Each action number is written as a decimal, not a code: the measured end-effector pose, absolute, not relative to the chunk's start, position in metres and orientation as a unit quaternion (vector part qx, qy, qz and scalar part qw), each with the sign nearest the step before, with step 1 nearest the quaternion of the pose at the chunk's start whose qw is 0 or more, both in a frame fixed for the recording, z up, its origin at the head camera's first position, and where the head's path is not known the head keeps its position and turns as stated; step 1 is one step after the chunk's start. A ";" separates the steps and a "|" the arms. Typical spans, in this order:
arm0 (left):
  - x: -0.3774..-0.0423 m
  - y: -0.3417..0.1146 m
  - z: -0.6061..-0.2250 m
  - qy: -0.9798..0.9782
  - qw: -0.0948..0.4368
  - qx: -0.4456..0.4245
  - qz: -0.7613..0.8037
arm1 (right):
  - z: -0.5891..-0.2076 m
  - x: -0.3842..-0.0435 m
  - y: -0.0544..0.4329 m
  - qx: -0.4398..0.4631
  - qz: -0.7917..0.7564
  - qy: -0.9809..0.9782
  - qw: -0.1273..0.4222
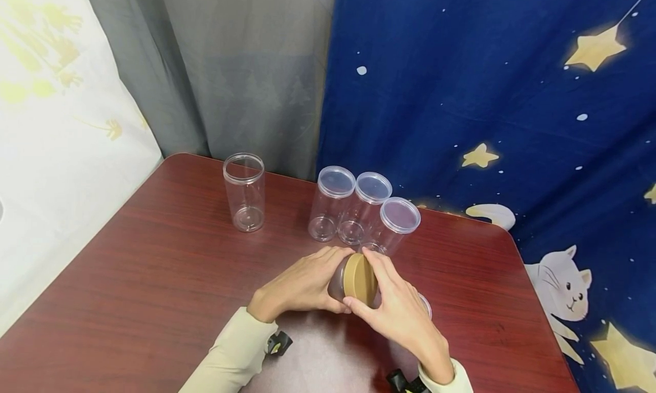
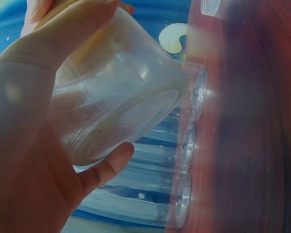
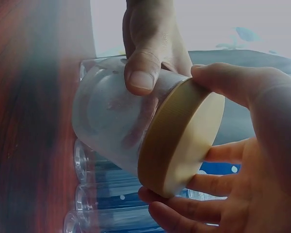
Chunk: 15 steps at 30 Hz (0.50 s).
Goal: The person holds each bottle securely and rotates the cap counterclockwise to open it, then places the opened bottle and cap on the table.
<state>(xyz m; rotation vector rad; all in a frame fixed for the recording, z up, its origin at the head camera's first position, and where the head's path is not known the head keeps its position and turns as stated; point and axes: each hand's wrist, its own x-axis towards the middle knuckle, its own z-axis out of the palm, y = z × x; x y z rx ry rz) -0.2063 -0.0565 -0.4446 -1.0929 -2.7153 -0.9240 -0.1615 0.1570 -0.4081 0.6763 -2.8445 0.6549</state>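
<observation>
A clear wide jar with a tan screw lid is held tilted on its side between both hands, raised over the table. My left hand grips the jar's body, thumb and fingers spread around it. The right hand holds the lid by its edge, thumb on one side and fingers on the other. In the right wrist view the lid sits on the jar's mouth, and the jar looks empty.
Three tall clear jars with translucent lids, the left, middle and right, stand close together behind the hands. Another tall clear jar stands apart at the left. A clear round rim shows beside the right hand on the reddish-brown table.
</observation>
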 end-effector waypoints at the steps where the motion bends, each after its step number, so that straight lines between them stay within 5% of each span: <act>1: -0.206 -0.057 -0.445 -0.884 0.036 -0.356 -0.300 | -0.408 -0.161 0.157 0.227 0.219 -0.946 0.073; 15: -0.207 -0.058 -0.445 -0.885 0.025 -0.353 -0.301 | -0.409 -0.161 0.158 0.269 0.236 -0.930 0.083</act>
